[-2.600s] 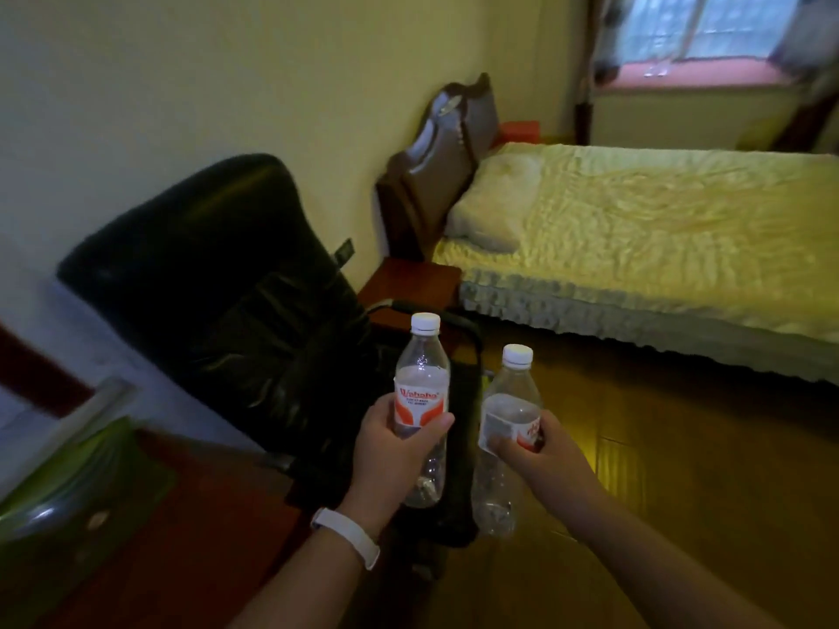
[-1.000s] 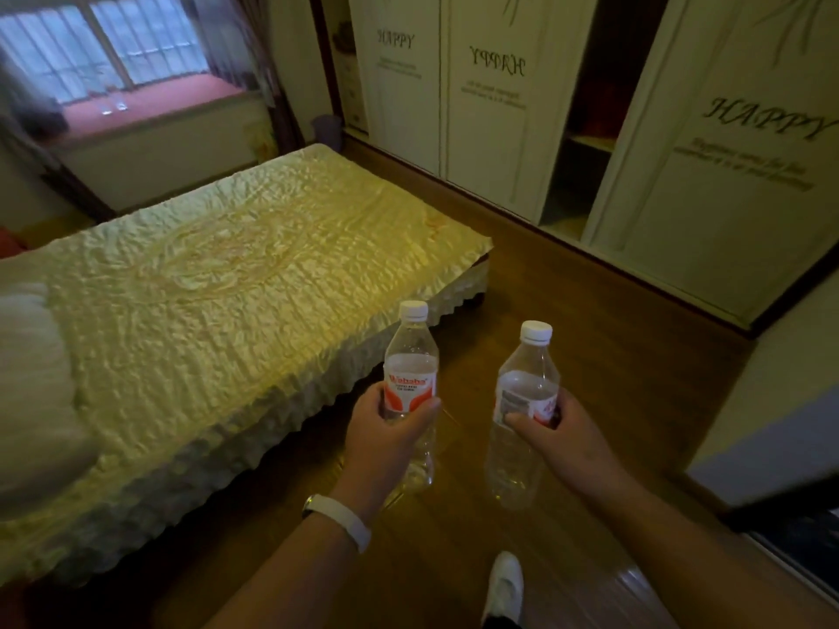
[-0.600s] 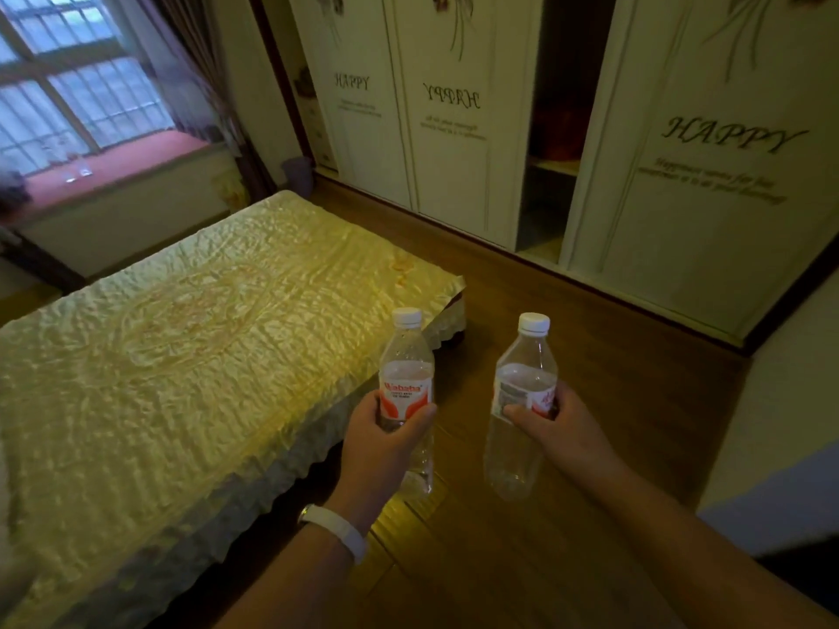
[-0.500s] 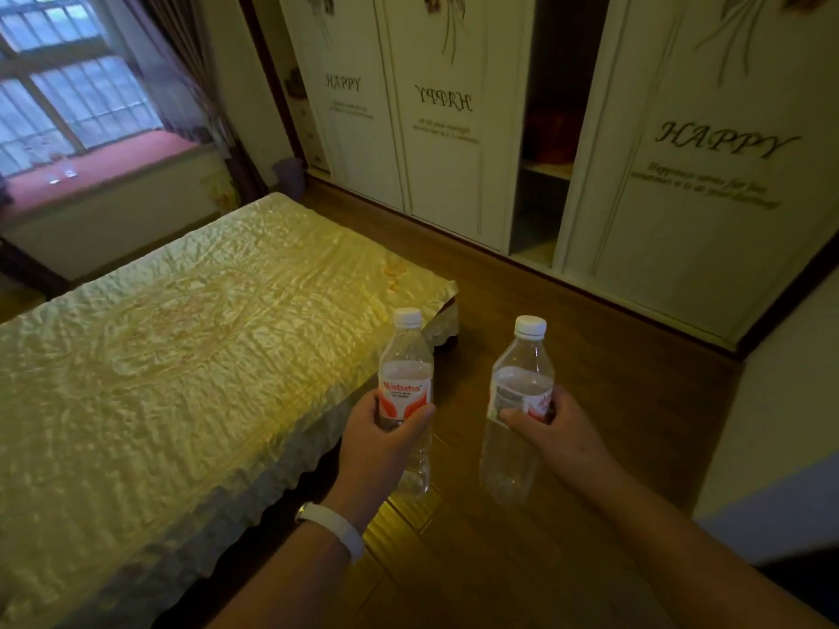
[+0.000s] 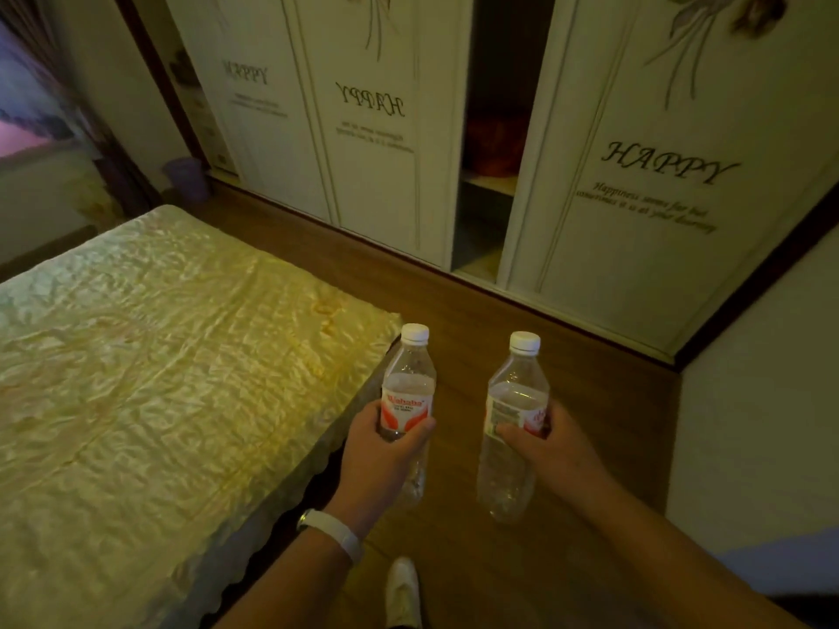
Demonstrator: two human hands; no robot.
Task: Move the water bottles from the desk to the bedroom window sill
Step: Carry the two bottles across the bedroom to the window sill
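A shoe (image 5: 402, 587) steps forward just below the hands, so a stumble at the bed (image 5: 150, 379) corner to the left of them could jolt a bottle loose; both are gripped one-handed at the label. The left hand (image 5: 379, 451) is clamped round the left bottle (image 5: 408, 383), the right hand (image 5: 551, 451) round the right bottle (image 5: 515, 401), both upright and capped. Beyond them lies the wardrobe (image 5: 635, 174); the window sill (image 5: 27, 149) sits far up-left, well apart.
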